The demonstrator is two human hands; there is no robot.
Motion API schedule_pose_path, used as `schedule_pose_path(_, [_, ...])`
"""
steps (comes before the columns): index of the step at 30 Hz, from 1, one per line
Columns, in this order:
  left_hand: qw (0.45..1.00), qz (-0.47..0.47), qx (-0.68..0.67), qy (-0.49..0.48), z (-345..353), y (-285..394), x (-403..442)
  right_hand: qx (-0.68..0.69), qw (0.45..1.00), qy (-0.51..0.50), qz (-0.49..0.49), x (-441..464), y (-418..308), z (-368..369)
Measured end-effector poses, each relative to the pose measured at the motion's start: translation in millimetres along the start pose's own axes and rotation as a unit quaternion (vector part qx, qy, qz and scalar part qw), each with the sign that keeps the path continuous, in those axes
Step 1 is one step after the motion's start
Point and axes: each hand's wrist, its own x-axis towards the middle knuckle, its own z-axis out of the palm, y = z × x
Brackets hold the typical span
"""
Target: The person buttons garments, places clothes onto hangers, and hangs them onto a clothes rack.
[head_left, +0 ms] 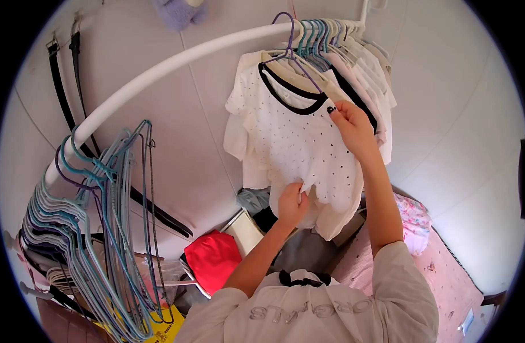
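Observation:
A white T-shirt (299,143) with small dark dots and a black neckband hangs on a purple hanger (287,52), hooked over the white rail (228,41). My right hand (354,128) pinches the shirt near its shoulder, beside the neckband. Lower down, my left hand (293,204) has its fingers closed on the shirt's hem. Behind this shirt, several other light garments (371,80) hang close together on the rail.
Many empty hangers (74,228) crowd the rail's left end. Black belts (61,94) hang on the wall. Below lie a red cloth (213,260), a yellow bag (165,327) and a pink bed cover (445,280) with a floral bundle (412,223).

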Motion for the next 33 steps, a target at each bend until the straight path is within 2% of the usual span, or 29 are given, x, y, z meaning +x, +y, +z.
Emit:
schedule_pose_path(3, [0.995, -0.088, -0.047, -0.014, -9.2, -4.6, -12.3, -0.143, 0.987, 0.05, -0.061, 1.2, 6.2, 1.8])
schedule_pose_path(7, [0.992, -0.122, -0.022, -0.02, -8.7, -11.6, -21.9, -0.317, 0.928, 0.127, -0.151, -3.8, 20.1, 10.0])
schedule_pose_path(10, [0.994, -0.101, -0.01, -0.039, -7.2, -11.4, -26.7, -0.316, 0.924, 0.143, -0.164, -12.8, 22.9, 9.5])
schedule_pose_path(13, [0.99, -0.105, -0.036, -0.09, -7.6, -8.2, -30.3, -0.31, 0.903, 0.189, -0.23, -29.4, 28.6, 6.9])
schedule_pose_path(15, [0.982, -0.125, -0.045, -0.132, -5.3, -2.9, -35.2, -0.276, 0.929, 0.177, -0.169, -50.1, 33.1, 8.1])
schedule_pose_path(18, [0.981, -0.111, -0.01, -0.158, 1.2, -9.9, -49.5, -0.219, 0.955, 0.182, -0.083, -84.8, 49.5, 13.7])
schedule_pose_path(22, [0.975, -0.082, -0.042, -0.2, 2.1, -11.9, -63.9, -0.107, 0.979, 0.17, 0.036, -119.8, 92.7, 15.2])
schedule_pose_path(24, [0.967, -0.089, -0.04, -0.234, 0.2, -14.4, -74.0, -0.072, 0.978, 0.189, 0.049, -133.7, 108.6, 11.7])
schedule_pose_path(29, [0.955, -0.21, -0.086, -0.191, -7.1, -36.6, -93.9, -0.068, 0.97, 0.21, 0.103, -150.7, 122.7, -1.1])
schedule_pose_path(30, [0.947, -0.242, -0.088, -0.191, -8.7, -45.3, -98.4, -0.063, 0.967, 0.228, 0.098, -152.9, 122.9, -2.7])
schedule_pose_path(33, [0.942, -0.26, -0.103, -0.186, -16.5, -66.2, -106.5, -0.051, 0.952, 0.291, 0.082, -157.3, 126.1, -6.5])
